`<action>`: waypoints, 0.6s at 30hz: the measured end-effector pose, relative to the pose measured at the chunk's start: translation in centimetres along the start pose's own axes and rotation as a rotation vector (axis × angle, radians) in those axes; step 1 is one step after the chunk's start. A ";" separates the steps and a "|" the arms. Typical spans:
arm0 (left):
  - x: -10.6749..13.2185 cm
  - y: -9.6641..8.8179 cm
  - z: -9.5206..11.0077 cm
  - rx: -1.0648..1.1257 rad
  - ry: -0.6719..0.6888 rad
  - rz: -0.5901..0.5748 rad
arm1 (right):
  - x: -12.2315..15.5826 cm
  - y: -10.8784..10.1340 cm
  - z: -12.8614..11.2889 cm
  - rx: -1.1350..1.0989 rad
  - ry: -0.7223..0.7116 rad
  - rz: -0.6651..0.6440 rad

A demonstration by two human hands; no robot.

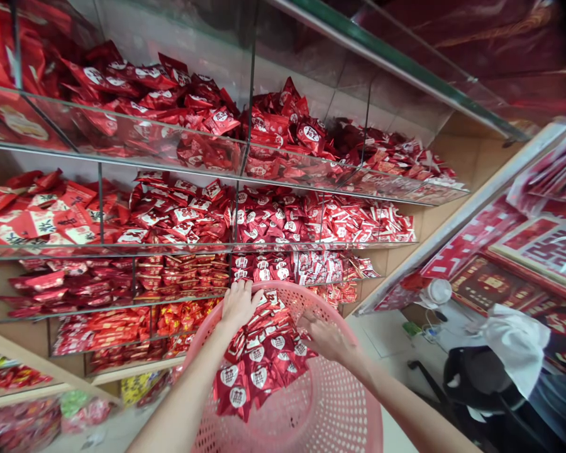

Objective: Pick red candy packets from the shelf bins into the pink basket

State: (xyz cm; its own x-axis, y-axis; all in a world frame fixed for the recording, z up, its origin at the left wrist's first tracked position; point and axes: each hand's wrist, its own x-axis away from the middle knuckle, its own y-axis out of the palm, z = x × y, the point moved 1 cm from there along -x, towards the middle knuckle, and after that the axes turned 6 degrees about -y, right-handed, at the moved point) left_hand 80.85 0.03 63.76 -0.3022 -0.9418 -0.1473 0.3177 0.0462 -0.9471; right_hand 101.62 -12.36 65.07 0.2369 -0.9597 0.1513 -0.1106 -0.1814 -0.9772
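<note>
The left hand lay open, fingers apart, at the far rim of a pink perforated plastic basket, while the right hand curled over red foil packets heaped inside (whether it clamped any, one could not tell). Glass shelves just beyond held more, banked forward within easy reach.
</note>
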 end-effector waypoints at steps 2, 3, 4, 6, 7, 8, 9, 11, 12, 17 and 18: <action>0.0 0.1 0.0 -0.008 0.005 0.011 | 0.5 0.9 -1.1 0.075 -0.030 -0.007; 0.0 0.2 -0.1 -0.013 0.007 0.015 | 0.7 1.6 -1.5 0.112 -0.024 -0.005; 0.0 0.2 -0.1 -0.018 0.009 0.017 | 0.8 2.4 -1.9 0.144 -0.001 0.003; 0.0 0.2 -0.1 -0.025 0.009 0.020 | 0.9 4.3 -2.2 0.208 0.045 0.016; 0.0 0.2 -0.1 -0.027 0.009 0.021 | 0.9 5.3 -2.3 0.241 0.058 0.021; 0.0 0.2 -0.1 -0.027 0.009 0.021 | 0.9 6.1 -2.1 0.273 0.067 0.028; 0.0 0.2 -0.1 -0.027 0.009 0.020 | 0.8 6.7 -2.0 0.300 0.076 0.038; -0.1 0.3 -0.1 -0.024 0.014 0.016 | 0.8 7.1 -1.5 0.337 0.093 0.055; -0.1 0.3 -0.1 -0.021 0.017 0.013 | 0.8 7.0 -1.3 0.347 0.107 0.059; 0.0 0.2 -0.1 -0.010 0.006 0.003 | 0.7 4.5 -1.1 0.279 0.180 -0.013; 0.0 0.2 -0.1 -0.007 0.003 0.002 | 0.6 4.0 -1.2 0.249 0.184 -0.031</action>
State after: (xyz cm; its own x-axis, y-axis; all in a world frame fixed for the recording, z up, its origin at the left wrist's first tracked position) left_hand 80.82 0.08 63.58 -0.3045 -0.9407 -0.1498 0.3121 0.0500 -0.9487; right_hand 100.14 -13.96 61.48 0.0548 -0.9815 0.1835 0.1391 -0.1744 -0.9748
